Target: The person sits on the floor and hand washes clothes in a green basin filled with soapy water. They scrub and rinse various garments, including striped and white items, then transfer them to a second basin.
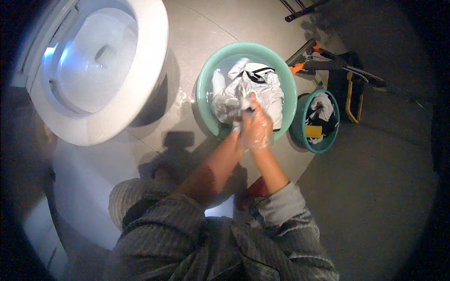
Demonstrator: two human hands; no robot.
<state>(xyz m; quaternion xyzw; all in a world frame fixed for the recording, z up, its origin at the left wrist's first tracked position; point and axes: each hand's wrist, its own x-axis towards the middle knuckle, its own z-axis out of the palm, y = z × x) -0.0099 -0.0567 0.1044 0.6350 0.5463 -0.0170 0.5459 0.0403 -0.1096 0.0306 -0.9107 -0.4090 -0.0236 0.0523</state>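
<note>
A mint-green plastic basin (pixel 204 119) stands on the floor before me, with water and white garments (pixel 269 89) in it. Black trim shows on one garment near the basin's far side. My right hand (pixel 258 128), in a clear plastic glove, grips a bunched part of the white cloth above the basin's near half. Close against it, my left hand (pixel 232 112) also clasps the cloth; it is blurred and partly hidden by wet fabric. The fingertips of both hands are hard to make out.
A white toilet (pixel 151 80) with raised lid stands at left. Right of the basin, a smaller teal tub (pixel 332 140) holds dark and white cloth and a yellow item (pixel 313 131). Beyond it lies a folding metal frame (pixel 321 65) with orange parts. Wet patches mark the tiled floor (pixel 186 95).
</note>
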